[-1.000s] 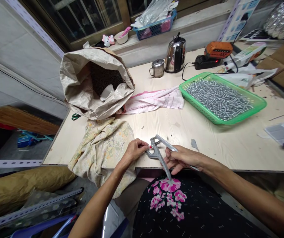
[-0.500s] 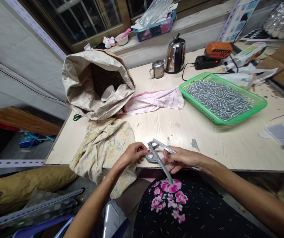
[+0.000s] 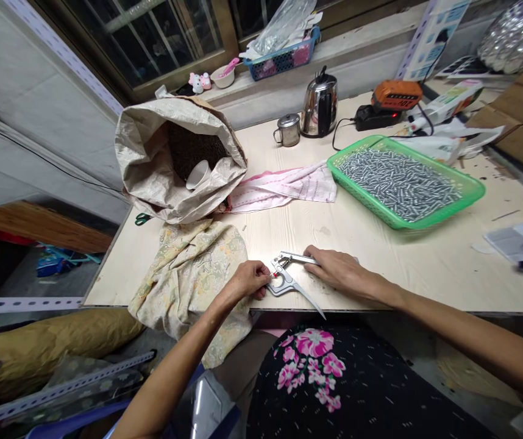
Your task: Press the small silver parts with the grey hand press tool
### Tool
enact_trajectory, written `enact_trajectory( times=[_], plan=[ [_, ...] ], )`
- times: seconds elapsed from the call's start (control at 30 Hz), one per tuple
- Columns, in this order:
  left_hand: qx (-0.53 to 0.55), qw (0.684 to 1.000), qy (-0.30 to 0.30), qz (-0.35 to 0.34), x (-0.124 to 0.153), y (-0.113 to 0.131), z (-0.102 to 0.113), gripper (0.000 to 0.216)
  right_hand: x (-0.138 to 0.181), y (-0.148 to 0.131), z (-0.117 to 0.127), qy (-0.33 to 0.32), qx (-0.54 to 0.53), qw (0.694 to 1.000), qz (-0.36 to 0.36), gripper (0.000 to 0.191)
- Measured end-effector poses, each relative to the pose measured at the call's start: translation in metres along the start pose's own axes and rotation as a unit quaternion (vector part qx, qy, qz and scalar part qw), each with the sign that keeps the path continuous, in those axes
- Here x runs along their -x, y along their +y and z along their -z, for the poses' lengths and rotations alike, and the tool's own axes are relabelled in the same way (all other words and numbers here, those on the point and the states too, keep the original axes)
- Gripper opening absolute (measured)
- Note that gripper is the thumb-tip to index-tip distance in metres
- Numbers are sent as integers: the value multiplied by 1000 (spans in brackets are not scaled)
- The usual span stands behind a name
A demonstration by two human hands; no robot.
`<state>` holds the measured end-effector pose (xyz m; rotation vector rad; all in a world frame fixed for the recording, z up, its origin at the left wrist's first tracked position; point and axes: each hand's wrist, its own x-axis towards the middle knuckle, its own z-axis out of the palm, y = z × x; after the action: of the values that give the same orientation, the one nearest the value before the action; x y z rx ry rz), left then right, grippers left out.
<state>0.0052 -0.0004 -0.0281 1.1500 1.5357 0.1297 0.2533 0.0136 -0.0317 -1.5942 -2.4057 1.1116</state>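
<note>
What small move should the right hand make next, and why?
The right hand should probably close around the lower handle of the gray pliers too: that handle juts out free, the hand covers only the upper handle, and the left hand is at the pliers' other end, beside a red part.

The pale worktop (image 3: 417, 274) carries an open sack (image 3: 138, 143) towards its left, with a patterned cloth (image 3: 183, 262) (it hangs over the front edge) before it. Further right are a pink-and-white towel (image 3: 289, 188), a metal mug (image 3: 289, 131), a kettle (image 3: 309, 113), a charger (image 3: 373, 119) and a green basket (image 3: 362, 196).
</note>
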Motion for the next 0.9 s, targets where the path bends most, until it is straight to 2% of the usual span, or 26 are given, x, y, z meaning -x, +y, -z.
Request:
enact_trajectory(
  times=[0.13, 0.2, 0.3, 0.43, 0.6, 0.73, 0.9],
  plan=[
    [-31, 999, 30, 10, 3, 6, -4, 10, 22, -16, -19, 103, 73, 991, 37, 60],
    [-48, 998, 46, 7, 5, 9, -5, 10, 30, -21, -30, 134, 122, 982, 53, 64],
    [-83, 995, 59, -4, 7, 10, -7, 9, 36, -26, -40, 139, 182, 972, 50, 49],
    [-148, 986, 66, -41, 7, 8, -9, 9, 28, -30, -39, 128, 214, 967, 43, 27],
    [-154, 986, 58, -32, 6, 6, -9, 10, 12, -18, -33, 164, 180, 966, 87, 35],
    [-133, 990, 48, -7, 7, 12, -10, 11, -2, -4, -36, 184, 178, 962, 88, 24],
    [-58, 997, 21, 54, 7, 17, -11, 9, -22, 5, -36, 205, 201, 950, 123, 24]
  ],
)
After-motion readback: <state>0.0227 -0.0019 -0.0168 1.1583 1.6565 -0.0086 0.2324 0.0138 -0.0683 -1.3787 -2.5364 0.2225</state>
